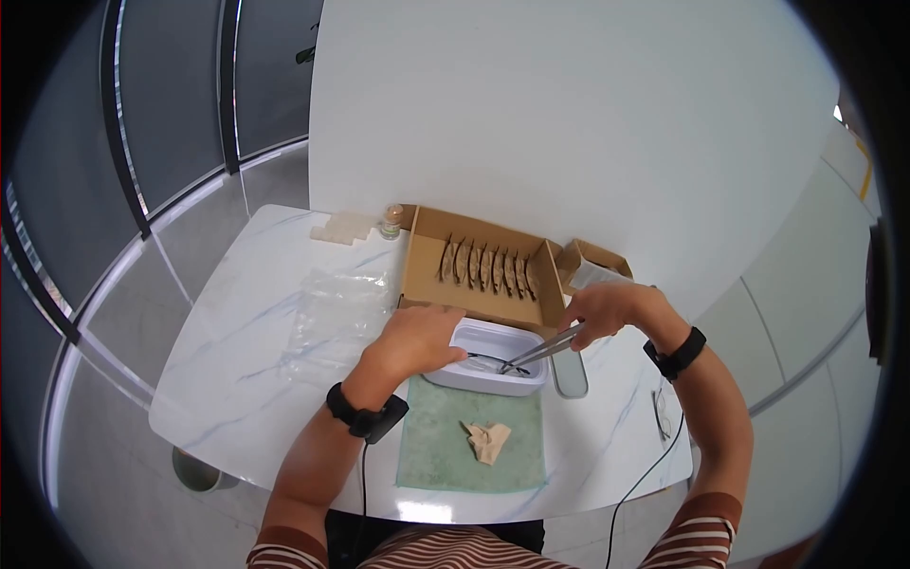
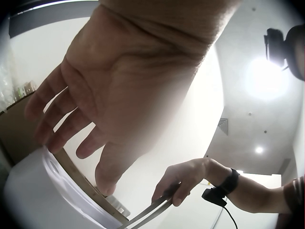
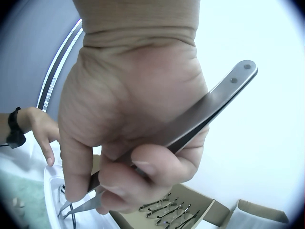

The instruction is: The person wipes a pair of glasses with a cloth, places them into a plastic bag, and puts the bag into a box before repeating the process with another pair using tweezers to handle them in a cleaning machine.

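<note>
My right hand (image 1: 611,311) grips metal tweezers (image 3: 190,117), whose tips reach down into a white tub (image 1: 493,381). Dark-framed glasses (image 1: 488,358) lie inside the tub, with the tweezer tips at their frame; whether the tips pinch it I cannot tell. At the tub's left end is my left hand (image 1: 417,339), its fingers spread and relaxed by the rim, as the left wrist view (image 2: 119,95) also shows. Below the tub a crumpled beige cloth (image 1: 488,442) lies on a green mat (image 1: 436,460).
Behind the tub stands a cardboard box (image 1: 422,256) with several glasses in a row. A smaller box (image 1: 607,258) and a translucent lid (image 1: 571,375) are at right, with other glasses (image 1: 661,414) near the table's edge. Clear plastic (image 1: 332,318) and a jar (image 1: 391,223) lie left.
</note>
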A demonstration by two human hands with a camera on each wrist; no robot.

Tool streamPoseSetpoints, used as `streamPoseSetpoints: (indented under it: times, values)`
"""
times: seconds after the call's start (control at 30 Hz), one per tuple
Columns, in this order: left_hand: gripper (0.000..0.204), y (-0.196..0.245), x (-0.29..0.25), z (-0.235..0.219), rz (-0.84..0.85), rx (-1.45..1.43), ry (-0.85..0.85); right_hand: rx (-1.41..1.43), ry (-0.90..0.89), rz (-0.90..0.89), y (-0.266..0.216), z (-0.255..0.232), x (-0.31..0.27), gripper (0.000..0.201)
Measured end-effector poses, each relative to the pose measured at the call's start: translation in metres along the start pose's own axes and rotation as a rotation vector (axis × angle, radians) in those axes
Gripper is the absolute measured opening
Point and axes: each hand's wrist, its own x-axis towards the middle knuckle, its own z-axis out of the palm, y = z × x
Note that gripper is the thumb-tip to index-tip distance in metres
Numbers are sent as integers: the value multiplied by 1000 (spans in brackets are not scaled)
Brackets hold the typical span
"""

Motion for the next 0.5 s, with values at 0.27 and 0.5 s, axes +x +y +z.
streamPoseSetpoints:
  times: [0.27, 0.5]
  values:
    - [56, -3, 1, 4, 8, 14, 9, 64, 67, -57, 17, 22, 5, 40]
    - [55, -2, 0, 2, -1, -6, 6, 231, 305, -219, 51, 75, -2, 29]
